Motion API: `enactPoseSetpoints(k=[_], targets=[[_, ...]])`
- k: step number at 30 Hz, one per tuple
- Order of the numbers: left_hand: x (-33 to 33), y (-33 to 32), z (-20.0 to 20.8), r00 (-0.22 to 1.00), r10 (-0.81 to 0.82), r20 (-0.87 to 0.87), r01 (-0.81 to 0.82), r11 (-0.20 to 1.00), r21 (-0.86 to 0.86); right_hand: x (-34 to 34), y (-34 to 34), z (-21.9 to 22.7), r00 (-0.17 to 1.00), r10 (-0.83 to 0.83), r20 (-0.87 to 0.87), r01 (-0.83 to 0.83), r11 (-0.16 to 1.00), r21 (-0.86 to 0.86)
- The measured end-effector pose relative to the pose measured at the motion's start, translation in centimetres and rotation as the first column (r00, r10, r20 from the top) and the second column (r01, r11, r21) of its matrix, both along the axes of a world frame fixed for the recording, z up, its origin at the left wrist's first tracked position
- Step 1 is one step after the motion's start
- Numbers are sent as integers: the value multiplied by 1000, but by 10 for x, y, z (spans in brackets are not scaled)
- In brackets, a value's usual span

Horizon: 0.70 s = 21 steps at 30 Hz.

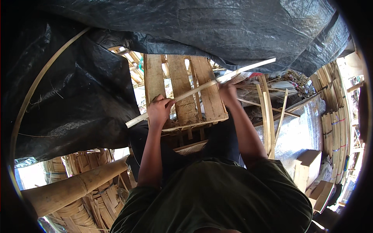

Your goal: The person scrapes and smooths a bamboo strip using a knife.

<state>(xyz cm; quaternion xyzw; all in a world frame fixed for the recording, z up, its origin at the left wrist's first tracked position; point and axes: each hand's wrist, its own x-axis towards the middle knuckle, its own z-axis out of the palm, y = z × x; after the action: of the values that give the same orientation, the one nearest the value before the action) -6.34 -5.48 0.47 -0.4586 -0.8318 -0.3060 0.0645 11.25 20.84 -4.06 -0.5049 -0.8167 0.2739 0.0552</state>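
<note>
A long pale bamboo strip (194, 90) lies slantwise above a wooden slatted bench (184, 110) in front of me, its far end up to the right. My left hand (158, 110) is closed around the strip near its lower left end, thumb along the top. Further up the strip is my right hand (228, 93), blurred by motion and seemingly closed. A smeared grey shape sits between it and the strip; I cannot make out what it is.
Dark plastic sheeting (248, 31) hangs across the top and left. Loose bamboo strips (266, 116) stand to the right, near bundled slats (334, 132) and a cardboard box (307, 167). A thick bamboo pole (77, 186) crosses the lower left, over more bundles.
</note>
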Motion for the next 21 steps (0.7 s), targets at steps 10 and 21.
enactPoseSetpoints(k=[10, 21], targets=[[-8, -14, -8, 1000, 17, 10, -16, 1000, -19, -27, -62, -4, 965, 230, -127, -189, 943, 275], [-4, -4, -2, 999, 14, 37, -13, 1000, -24, 24, 21, 4, 983, -122, -137, 149, 967, 207]])
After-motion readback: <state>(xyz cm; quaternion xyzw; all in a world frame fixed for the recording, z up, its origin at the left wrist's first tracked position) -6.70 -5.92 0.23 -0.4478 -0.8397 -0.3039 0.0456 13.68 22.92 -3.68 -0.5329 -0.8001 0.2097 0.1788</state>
